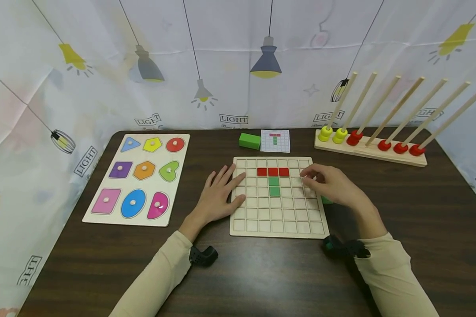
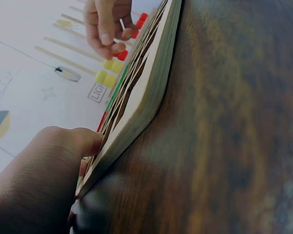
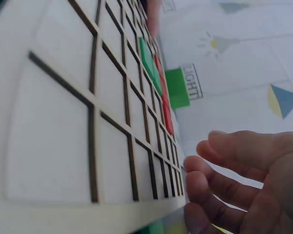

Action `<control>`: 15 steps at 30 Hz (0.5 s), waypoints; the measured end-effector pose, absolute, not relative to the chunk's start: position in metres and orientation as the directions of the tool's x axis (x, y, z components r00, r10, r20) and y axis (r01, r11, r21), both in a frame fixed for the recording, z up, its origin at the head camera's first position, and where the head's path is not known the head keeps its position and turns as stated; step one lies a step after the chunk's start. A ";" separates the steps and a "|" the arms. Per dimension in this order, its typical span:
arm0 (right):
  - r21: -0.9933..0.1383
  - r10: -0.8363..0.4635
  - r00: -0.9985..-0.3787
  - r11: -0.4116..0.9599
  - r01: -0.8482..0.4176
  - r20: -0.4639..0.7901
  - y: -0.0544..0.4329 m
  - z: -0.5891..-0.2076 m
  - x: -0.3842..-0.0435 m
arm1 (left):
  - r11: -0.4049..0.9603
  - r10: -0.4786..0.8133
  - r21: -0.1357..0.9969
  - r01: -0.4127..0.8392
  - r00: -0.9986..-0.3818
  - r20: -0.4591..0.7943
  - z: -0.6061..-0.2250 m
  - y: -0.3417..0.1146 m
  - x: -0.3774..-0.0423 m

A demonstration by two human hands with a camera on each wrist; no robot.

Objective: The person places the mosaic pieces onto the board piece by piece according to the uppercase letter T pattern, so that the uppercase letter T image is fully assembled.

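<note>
A wooden grid board [image 1: 279, 233] lies at the table's middle. Three red square tiles [image 1: 273, 172] form a row in its upper part, and two green tiles [image 1: 274, 191] run down from the middle one. My left hand [image 1: 216, 198] rests on the board's left edge with fingers spread. Over the right edge hovers my right hand [image 1: 335, 185], its fingers loosely bent; the right wrist view shows nothing between the thumb and fingers [image 3: 229, 187]. Partly hidden beneath that hand, a green piece [image 1: 327, 200] lies beside the board.
Behind the board are a green block [image 1: 249, 141] and a card [image 1: 275, 141] printed with a red and green T pattern. A shape puzzle board [image 1: 139, 180] lies at left. At back right stands a wooden peg rack [image 1: 370, 150] with yellow and red beads.
</note>
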State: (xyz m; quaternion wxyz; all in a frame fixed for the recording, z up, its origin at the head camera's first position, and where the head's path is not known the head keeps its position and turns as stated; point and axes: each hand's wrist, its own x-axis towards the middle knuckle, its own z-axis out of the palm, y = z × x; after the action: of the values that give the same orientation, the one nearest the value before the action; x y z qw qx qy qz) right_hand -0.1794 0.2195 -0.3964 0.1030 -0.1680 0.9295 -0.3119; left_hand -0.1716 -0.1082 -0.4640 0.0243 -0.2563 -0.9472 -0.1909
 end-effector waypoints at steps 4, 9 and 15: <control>-0.595 -0.370 -0.921 0.770 -0.231 -0.120 0.229 -0.395 -0.180 | 0.796 0.477 0.346 0.497 -0.866 0.147 -0.464 -0.108 -0.171; -0.566 -0.361 -0.919 0.795 -0.217 -0.156 0.242 -0.392 -0.180 | 0.799 0.475 0.339 0.496 -0.867 0.150 -0.463 -0.108 -0.172; -0.565 -0.406 -0.874 0.801 -0.200 -0.266 0.260 -0.391 -0.180 | 0.794 0.475 0.346 0.499 -0.866 0.157 -0.462 -0.109 -0.171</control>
State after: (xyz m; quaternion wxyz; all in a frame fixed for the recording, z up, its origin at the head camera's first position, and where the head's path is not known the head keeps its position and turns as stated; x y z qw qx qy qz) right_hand -0.1795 0.2601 -0.3912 0.1906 -0.1632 0.9295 -0.2703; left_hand -0.1707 -0.1086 -0.4621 0.0312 -0.2573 -0.9467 -0.1912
